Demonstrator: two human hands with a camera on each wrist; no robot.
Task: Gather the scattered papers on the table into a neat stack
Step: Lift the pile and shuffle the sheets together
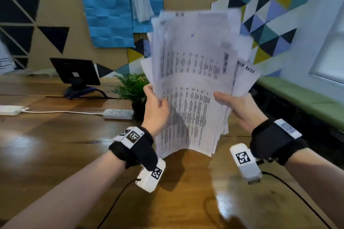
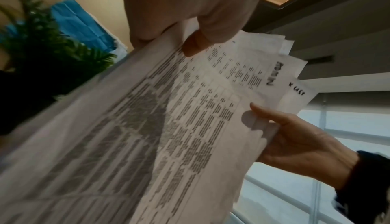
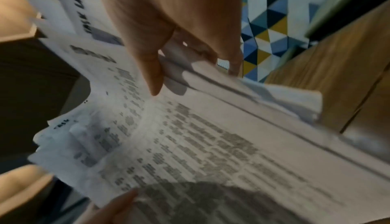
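The print on the papers is blurred beyond reading. The plant pot is partly hidden behind the left hand.

Head camera looking forward and down from above, both wrist cameras looking up close along the hands, all sharing the fanned white printed papers.

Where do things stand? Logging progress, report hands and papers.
Left hand and right hand both grip the papers. Papers upright, bottom edge at the table, top edges fanned, not yet squared. Nothing in the way.
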